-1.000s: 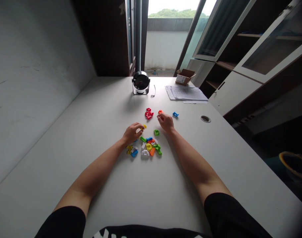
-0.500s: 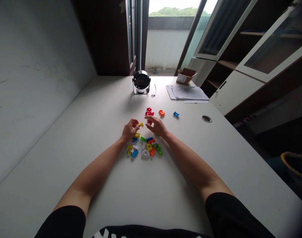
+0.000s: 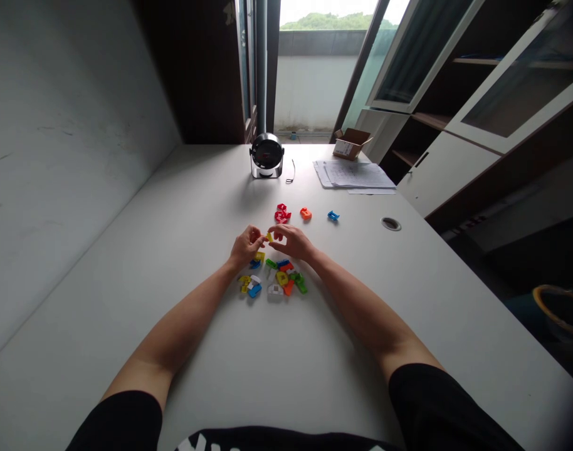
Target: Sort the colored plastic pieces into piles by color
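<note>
Both my hands meet above a heap of small coloured plastic pieces (image 3: 277, 279) on the white table (image 3: 286, 351). My left hand (image 3: 246, 246) pinches a small yellow piece (image 3: 269, 237) between thumb and fingers. My right hand (image 3: 293, 243) reaches in from the right, its fingertips closing on the same yellow piece. Beyond the hands lie a red cluster (image 3: 281, 215), an orange piece (image 3: 306, 213) and a blue piece (image 3: 333, 216), each apart from the heap.
A round chrome desk fan (image 3: 266, 155) stands at the back of the table with a thin cord beside it. Papers (image 3: 352, 176) and a small open cardboard box (image 3: 351, 145) lie at the back right. A cable hole (image 3: 390, 223) sits to the right.
My right hand came left from the orange piece to meet my left hand. My left hand lifted the yellow piece off the table and holds it up between both hands.
</note>
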Demonstrator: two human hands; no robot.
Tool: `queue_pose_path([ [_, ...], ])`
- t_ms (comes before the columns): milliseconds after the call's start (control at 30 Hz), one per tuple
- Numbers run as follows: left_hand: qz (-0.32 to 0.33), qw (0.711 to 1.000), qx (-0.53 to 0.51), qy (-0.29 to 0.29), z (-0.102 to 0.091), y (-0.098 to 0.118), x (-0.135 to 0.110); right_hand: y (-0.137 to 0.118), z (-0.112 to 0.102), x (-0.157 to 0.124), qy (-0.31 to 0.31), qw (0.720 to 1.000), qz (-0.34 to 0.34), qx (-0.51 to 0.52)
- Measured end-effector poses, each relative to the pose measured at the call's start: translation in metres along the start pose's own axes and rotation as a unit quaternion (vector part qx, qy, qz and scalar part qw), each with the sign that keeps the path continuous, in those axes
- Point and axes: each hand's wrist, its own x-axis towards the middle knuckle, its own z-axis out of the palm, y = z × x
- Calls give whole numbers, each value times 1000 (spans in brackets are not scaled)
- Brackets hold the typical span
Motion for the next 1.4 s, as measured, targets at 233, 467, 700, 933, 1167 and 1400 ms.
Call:
queue_pose_path([
  [233,6,998,60,5,-2,1,0,-1,0,0,-4,980,100,171],
  [467,14,996,83,0,-3,0,0,4,-1,1,-44,950,157,266],
  [700,15,993,118,-2,-4,1,0,-3,-5,1,-74,941,173,281],
  [933,16,994,106,-6,-3,-2,1,1,-1,-1,-67,948,176,256],
  [1167,13,995,98,9,-3,-3,2,0,0,-1,-43,964,148,217],
  [1400,24,996,90,10,-2,-1,0,5,1,0,-44,964,156,213],
])
